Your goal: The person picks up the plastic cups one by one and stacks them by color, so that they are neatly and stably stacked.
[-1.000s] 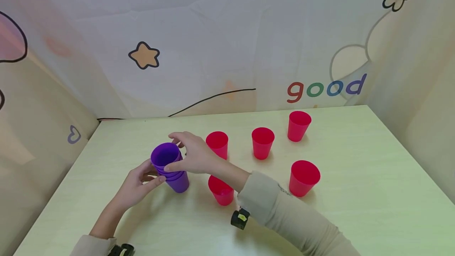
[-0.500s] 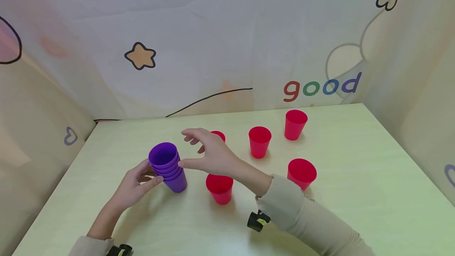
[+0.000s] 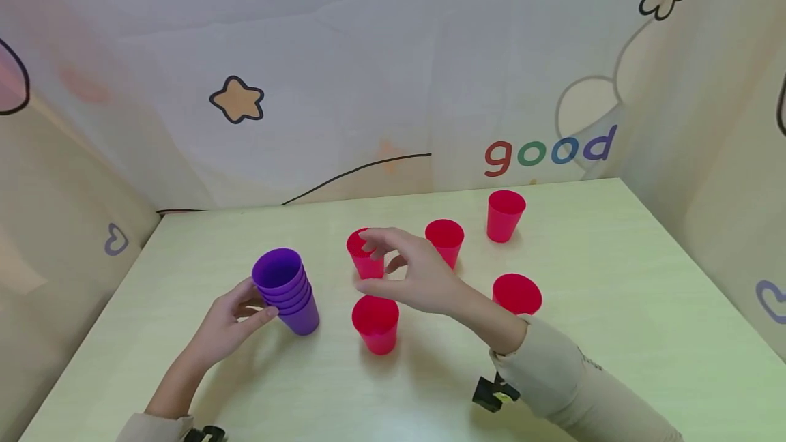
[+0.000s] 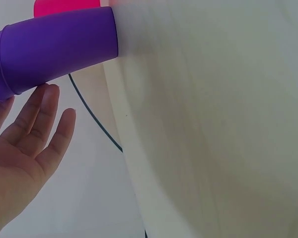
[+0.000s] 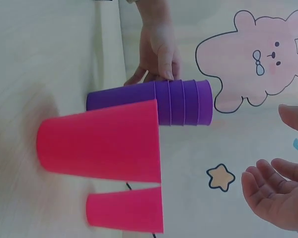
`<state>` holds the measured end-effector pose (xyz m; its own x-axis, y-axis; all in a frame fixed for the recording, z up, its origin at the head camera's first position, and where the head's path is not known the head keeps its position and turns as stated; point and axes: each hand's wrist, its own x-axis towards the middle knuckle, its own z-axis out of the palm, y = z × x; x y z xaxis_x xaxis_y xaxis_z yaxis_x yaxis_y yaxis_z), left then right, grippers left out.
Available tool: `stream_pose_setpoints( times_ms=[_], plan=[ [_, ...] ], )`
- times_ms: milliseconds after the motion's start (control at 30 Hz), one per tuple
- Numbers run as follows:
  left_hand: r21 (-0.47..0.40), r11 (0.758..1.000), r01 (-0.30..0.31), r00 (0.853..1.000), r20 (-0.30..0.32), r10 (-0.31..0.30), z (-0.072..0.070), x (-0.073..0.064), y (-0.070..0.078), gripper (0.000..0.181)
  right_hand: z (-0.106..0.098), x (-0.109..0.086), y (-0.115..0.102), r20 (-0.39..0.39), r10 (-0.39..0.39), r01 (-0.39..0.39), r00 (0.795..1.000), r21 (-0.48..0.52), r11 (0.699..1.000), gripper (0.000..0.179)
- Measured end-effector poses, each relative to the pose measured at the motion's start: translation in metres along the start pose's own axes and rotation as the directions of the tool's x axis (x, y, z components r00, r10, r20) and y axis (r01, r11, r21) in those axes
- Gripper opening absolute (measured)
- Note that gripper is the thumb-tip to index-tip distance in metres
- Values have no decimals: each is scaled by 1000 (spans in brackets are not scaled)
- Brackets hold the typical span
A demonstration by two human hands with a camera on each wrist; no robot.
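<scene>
Nested purple cups stand upright as a stack on the left of the table. My left hand holds the stack from its left side, thumb and fingers about it just below the rims. The right wrist view shows the stacked rims of these purple cups. In the head view my right hand hovers over the red cups, holding nothing, thumb apart from its loosely bent fingers. Beneath it are a near red cup and a farther red cup, the latter partly covered by the fingers.
More red cups stand to the right: one behind my right hand, a back red cup and a right red cup partly hidden by the sleeve. A printed curtain rises behind the pale table.
My right hand has let go of the purple stack and moved right, over the red cups. My left hand stays on the purple stack. The head view has shifted slightly.
</scene>
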<state>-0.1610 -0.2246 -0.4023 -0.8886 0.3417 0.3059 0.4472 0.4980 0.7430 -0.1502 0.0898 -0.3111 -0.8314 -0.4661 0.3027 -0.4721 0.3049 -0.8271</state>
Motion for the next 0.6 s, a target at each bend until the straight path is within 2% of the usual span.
stream_pose_setpoints(
  times_ms=[100, 333, 600],
  plan=[
    [7, 1000, 3, 1000, -1, -3, 0, 0, 1, 37, -9, -8, 3, -21, 8, -9, 1000, -16, 1000, 56],
    [20, 1000, 10, 1000, -2, -10, 0, 0, 3, 35, -33, -28, 10, -48, -28, 25, 998, -55, 998, 57],
    [23, 999, -24, 1000, -1, 24, 0, -1, 3, 37, -64, -50, 25, -95, -1, -9, 996, -102, 995, 54]
  ],
)
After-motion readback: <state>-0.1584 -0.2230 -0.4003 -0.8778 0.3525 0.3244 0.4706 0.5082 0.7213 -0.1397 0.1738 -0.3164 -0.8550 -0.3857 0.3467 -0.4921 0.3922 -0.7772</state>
